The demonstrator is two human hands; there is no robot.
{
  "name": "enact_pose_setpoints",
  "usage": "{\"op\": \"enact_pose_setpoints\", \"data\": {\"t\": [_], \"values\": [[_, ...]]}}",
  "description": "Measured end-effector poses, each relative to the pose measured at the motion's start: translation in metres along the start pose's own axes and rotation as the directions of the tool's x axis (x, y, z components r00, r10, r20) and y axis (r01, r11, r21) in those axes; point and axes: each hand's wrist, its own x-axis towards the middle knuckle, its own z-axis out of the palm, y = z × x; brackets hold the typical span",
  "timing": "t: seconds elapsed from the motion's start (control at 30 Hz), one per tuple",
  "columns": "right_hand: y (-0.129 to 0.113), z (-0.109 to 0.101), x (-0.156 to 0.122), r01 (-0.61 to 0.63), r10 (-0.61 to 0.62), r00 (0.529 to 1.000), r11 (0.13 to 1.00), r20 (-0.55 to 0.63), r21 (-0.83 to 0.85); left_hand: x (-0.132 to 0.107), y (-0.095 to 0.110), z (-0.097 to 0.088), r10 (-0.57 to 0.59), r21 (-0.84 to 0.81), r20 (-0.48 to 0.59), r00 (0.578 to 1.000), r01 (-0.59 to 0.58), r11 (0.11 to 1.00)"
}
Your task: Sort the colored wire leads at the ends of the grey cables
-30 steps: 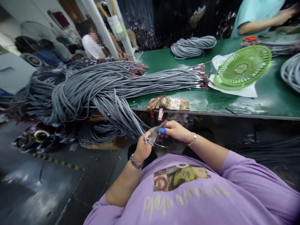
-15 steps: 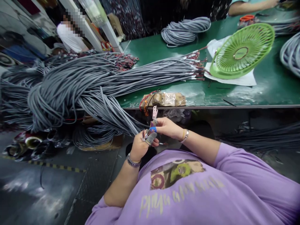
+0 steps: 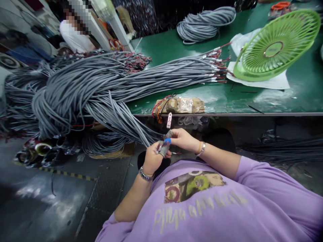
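My left hand (image 3: 153, 158) and my right hand (image 3: 182, 139) meet just below the green table's edge (image 3: 227, 114), both closed on the end of one grey cable (image 3: 141, 133). The left fingers wear grey finger covers, and a blue cover sits on a right fingertip. Thin red and dark wires stick out of the cable end between the hands. That cable runs up and left into a large bundle of grey cables (image 3: 83, 87) draped over the table's corner.
A taped brown block (image 3: 181, 105) with red wires lies at the table edge, a small pink tag hanging below it. A green fan grille (image 3: 275, 47) rests on white paper at right. A coiled grey cable (image 3: 204, 23) lies at the back. Another person sits far left.
The view has shifted a little, so the table and fan sit differently in frame. My hands stay together on the cable end, with fingers shifting slightly.
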Motion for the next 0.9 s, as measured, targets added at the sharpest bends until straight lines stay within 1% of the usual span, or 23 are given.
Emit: {"op": "enact_pose_setpoints", "data": {"t": [0.07,0.1,0.17,0.27,0.33,0.4,0.47,0.57,0.63,0.77,0.9], "values": [[-0.002,0.002,0.002,0.005,-0.005,1.000,0.997,0.001,-0.078,0.000,0.000,0.000,-0.012,-0.012,0.021,1.000,0.013,1.000],[-0.002,0.003,0.002,-0.001,0.001,1.000,0.996,0.000,-0.090,-0.001,0.000,0.000,-0.019,-0.025,0.029,0.999,0.020,0.999],[-0.004,0.006,0.003,-0.028,0.027,1.000,0.999,-0.008,-0.042,-0.001,0.002,0.000,-0.027,-0.070,0.021,0.999,0.028,0.997],[-0.005,0.008,0.002,-0.075,0.079,0.996,0.993,-0.039,0.095,-0.001,0.006,0.001,-0.021,-0.197,-0.059,0.998,0.009,0.980],[-0.004,0.009,0.000,-0.078,0.087,0.994,0.987,-0.061,0.141,0.000,0.007,0.002,-0.026,-0.287,-0.122,0.992,-0.010,0.958],[-0.002,0.010,-0.002,-0.048,0.058,0.996,0.988,-0.066,0.145,0.001,0.007,0.002,-0.045,-0.346,-0.169,0.985,-0.016,0.938],[0.000,0.010,-0.004,0.011,-0.003,0.998,0.994,-0.070,0.110,0.002,0.005,0.002,-0.058,-0.379,-0.198,0.978,-0.022,0.925],[0.001,0.010,-0.006,0.090,-0.086,0.993,0.995,-0.085,0.037,0.002,0.004,0.003,-0.053,-0.393,-0.232,0.971,-0.043,0.919],[0.000,0.011,-0.006,0.097,-0.095,0.991,0.995,-0.095,0.022,0.001,0.005,0.006,-0.054,-0.383,-0.243,0.969,-0.045,0.923],[-0.007,0.015,-0.003,0.041,-0.034,0.997,0.994,-0.069,0.098,-0.001,0.006,0.010,-0.050,-0.353,-0.213,0.976,-0.029,0.935],[-0.008,0.019,0.000,-0.039,0.045,0.999,0.978,-0.022,0.207,-0.001,0.002,0.011,-0.018,-0.312,-0.167,0.986,-0.036,0.949]]}}
